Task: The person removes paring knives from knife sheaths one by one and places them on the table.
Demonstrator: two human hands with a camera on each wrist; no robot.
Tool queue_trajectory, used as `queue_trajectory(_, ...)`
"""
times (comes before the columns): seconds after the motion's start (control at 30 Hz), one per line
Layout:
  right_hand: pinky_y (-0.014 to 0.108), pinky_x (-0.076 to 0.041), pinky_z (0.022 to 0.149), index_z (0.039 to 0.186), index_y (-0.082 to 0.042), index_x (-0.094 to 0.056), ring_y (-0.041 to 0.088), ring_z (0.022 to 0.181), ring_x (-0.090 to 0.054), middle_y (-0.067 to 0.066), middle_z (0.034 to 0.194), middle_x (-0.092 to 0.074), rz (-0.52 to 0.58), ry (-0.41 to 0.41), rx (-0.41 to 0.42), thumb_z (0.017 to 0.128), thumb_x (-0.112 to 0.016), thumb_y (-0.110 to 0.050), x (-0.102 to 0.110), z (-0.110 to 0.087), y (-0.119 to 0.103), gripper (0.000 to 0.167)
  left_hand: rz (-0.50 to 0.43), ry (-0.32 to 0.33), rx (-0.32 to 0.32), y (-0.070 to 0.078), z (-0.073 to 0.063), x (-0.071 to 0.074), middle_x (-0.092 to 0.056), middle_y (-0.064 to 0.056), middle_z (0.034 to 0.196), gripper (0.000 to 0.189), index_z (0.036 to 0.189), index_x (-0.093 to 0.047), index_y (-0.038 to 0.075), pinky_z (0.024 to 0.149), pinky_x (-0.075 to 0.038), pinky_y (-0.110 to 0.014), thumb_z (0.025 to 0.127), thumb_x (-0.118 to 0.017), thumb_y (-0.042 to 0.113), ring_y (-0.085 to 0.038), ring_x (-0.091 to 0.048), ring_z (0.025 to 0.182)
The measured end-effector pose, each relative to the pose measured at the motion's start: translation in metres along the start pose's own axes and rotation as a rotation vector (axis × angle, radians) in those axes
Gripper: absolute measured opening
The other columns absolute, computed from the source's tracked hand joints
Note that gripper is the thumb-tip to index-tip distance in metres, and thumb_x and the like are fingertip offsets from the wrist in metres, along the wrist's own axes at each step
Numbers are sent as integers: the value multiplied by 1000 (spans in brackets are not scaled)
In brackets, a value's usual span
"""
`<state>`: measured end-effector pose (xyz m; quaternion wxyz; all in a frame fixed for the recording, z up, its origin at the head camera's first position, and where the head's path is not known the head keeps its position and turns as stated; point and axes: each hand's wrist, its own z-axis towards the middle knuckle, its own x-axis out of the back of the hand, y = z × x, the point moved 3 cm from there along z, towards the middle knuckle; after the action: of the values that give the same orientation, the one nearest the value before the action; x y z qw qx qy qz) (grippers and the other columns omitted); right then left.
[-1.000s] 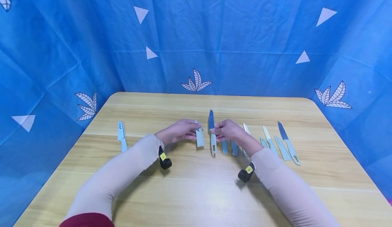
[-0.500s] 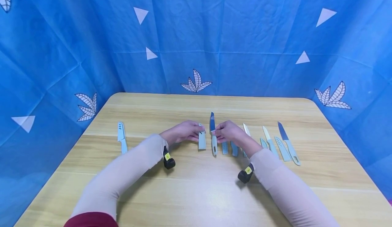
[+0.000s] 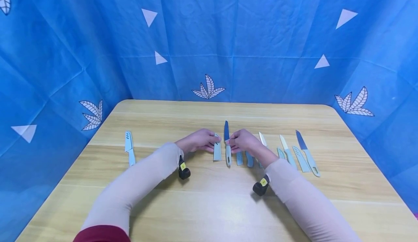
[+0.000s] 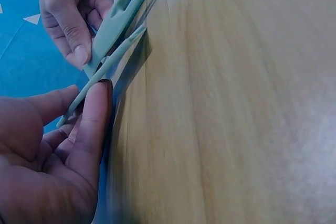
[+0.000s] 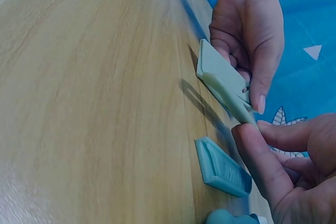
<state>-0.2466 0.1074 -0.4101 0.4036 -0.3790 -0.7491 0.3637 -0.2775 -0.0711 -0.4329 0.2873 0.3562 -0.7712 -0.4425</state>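
Near the middle of the table, my left hand [image 3: 201,140] pinches a pale blue-green knife sheath [image 3: 217,152] between thumb and fingers. Just to its right, my right hand [image 3: 244,140] pinches a kitchen knife [image 3: 228,155] at the blade end of its handle. The knife's dark blue blade [image 3: 226,129] points to the far edge, clear of the sheath. In the left wrist view the sheath [image 4: 123,50] is seen edge-on, and the slotted knife handle [image 4: 111,31] lies behind it. The right wrist view shows the handle [image 5: 231,99] overlapping the sheath [image 5: 218,62].
A sheathed knife [image 3: 129,148] lies at the left. Right of my hands lie a small sheath [image 3: 240,158], a curved handle [image 3: 249,159], white-bladed knives [image 3: 287,152], another sheath [image 3: 301,158] and a blue-bladed knife [image 3: 308,153]. Blue cloth [image 3: 261,75] surrounds the wooden table [image 3: 209,198].
My left hand has moved right with the sheath, narrowing the gap to the knife. The knife has shifted slightly toward me; my right hand has hardly moved.
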Motion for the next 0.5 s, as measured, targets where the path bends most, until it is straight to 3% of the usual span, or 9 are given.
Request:
queue_trajectory(0.23, 29, -61, 74, 108, 6, -64, 23, 84, -66, 14, 101, -65, 5, 10, -14, 97, -61, -8, -1, 2, 2, 18, 107, 46, 3, 2, 3, -1, -64, -7, 75, 18, 93, -63, 0, 58, -59, -26, 95, -65, 18, -14, -61, 60)
queue_trajectory(0.5, 28, -61, 71, 104, 5, -66, 21, 77, -68, 14, 94, -67, -47, 35, -14, 96, -63, -8, -2, 2, 2, 16, 233, 121, 0, 3, 2, -4, -62, -8, 66, 22, 87, -63, 1, 50, -56, -23, 94, -67, 21, -14, -58, 52)
